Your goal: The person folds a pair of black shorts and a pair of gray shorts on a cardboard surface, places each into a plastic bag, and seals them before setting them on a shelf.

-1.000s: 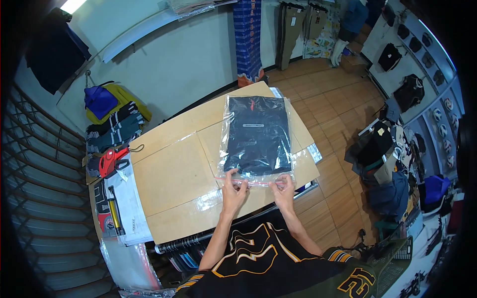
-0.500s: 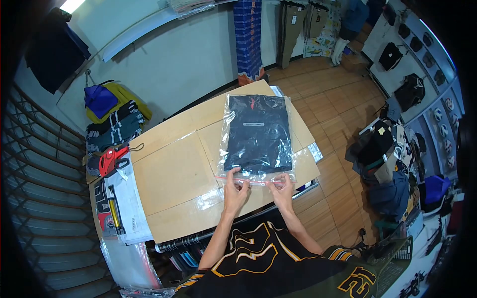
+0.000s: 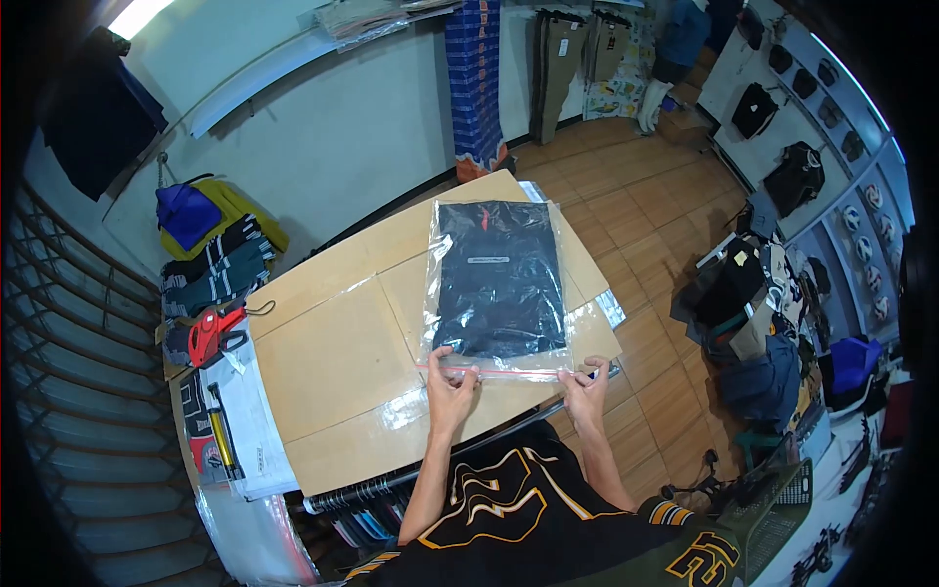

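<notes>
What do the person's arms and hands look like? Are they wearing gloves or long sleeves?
No gloves and no long sleeves. The left hand and right hand are bare, and both forearms are bare up to the elbow. I see no watch or rings. The person wears a black jersey with gold and white markings, and a number outlined in gold shows near one edge.

I see a clear plastic bag lying flat on the cardboard-covered table, a dark folded garment inside it. My left hand pinches the bag's red zip strip at its near-left corner; my right hand pinches the strip at the near-right corner. Left of the bag, at the table's far-left edge, a red tool rests on stacked striped fabric.
</notes>
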`<state>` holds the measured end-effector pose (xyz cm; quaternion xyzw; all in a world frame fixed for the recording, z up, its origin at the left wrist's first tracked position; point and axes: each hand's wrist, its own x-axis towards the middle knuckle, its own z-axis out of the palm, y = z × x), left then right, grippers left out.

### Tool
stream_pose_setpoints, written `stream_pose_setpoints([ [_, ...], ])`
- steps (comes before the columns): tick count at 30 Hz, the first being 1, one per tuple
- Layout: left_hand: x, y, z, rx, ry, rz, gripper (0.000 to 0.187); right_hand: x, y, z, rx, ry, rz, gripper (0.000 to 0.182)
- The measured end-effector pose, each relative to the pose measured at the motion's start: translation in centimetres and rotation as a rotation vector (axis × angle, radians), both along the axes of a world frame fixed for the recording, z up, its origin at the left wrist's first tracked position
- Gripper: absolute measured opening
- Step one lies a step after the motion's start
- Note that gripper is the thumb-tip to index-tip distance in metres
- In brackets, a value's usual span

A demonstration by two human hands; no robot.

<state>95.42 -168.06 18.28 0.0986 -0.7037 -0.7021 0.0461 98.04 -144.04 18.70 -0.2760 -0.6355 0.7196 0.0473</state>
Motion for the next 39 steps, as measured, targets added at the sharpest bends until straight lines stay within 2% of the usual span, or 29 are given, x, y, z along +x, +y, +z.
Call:
stream_pose_setpoints([
  [2,0.0,-0.6,0.1,0.043,0.021,0.033,0.05,0.1,0.9,-0.3,0.017,0.018,-0.022,0.047],
  [5,-0.4,-3.6,0.5,-0.027,-0.02,0.148,0.052,-0.9,2.9,0.0,0.077,0.015,0.007,0.043],
  [8,-1.1,-6.4,0.4,0.06,0.022,0.262,0.053,-2.7,3.8,0.5,0.096,0.008,0.038,0.037],
  [10,-1.9,-7.2,1.1,0.031,-0.095,0.171,0.054,-4.8,4.0,0.8,0.296,0.086,0.118,0.038],
  [15,-4.9,-6.0,1.5,-0.055,-0.065,0.059,0.054,-9.8,2.7,-0.5,0.301,0.126,0.239,0.046],
  [18,-6.2,-4.8,2.2,-0.061,-0.186,0.008,0.055,-11.0,3.6,-1.6,0.284,0.175,0.264,0.045],
  [20,-6.4,-3.8,2.7,0.012,-0.341,-0.021,0.055,-10.4,5.6,-0.4,0.041,0.112,0.415,0.042],
  [21,-6.5,-3.3,3.1,0.02,-0.409,-0.072,0.046,-9.4,6.6,2.3,0.02,0.068,0.407,0.037],
  [23,-6.7,-2.0,0.3,0.038,-0.379,-0.164,0.041,-8.4,10.2,2.6,-0.027,0.008,0.474,0.037],
  [24,-6.9,-0.4,-0.8,0.06,-0.348,-0.245,0.035,-7.8,12.2,2.6,-0.076,-0.052,0.551,0.037],
  [25,-6.4,2.6,1.5,0.05,-0.439,-0.246,0.024,-7.1,14.1,2.6,-0.211,-0.055,0.575,0.036],
  [28,-5.3,11.8,5.9,0.02,-0.4,-0.188,0.02,-5.1,19.7,1.4,-0.317,0.029,0.616,0.057],
  [29,-5.4,13.6,5.2,-0.037,-0.428,-0.218,0.018,-4.2,22.0,1.5,-0.252,0.004,0.633,0.067],
  [32,-6.3,20.2,4.2,-0.102,-0.312,-0.309,0.019,-2.2,27.8,1.6,-0.339,0.066,0.584,0.069],
  [33,-6.8,22.6,4.4,-0.165,-0.239,-0.338,0.019,-1.8,29.8,1.6,-0.287,0.012,0.577,0.071],
  [34,-7.4,24.8,4.1,-0.165,-0.238,-0.364,0.019,-1.3,31.7,1.6,-0.284,0.013,0.551,0.071],
  [36,-8.5,29.1,3.6,-0.106,-0.21,-0.427,0.02,-0.1,35.2,2.2,-0.304,-0.063,0.468,0.056],
  [37,-9.0,31.2,3.9,-0.167,-0.154,-0.457,0.021,0.5,36.7,3.0,-0.26,-0.065,0.434,0.053],
  [39,-9.9,34.7,3.4,-0.189,-0.184,-0.549,0.022,1.6,40.2,1.7,-0.242,-0.094,0.415,0.052],
])
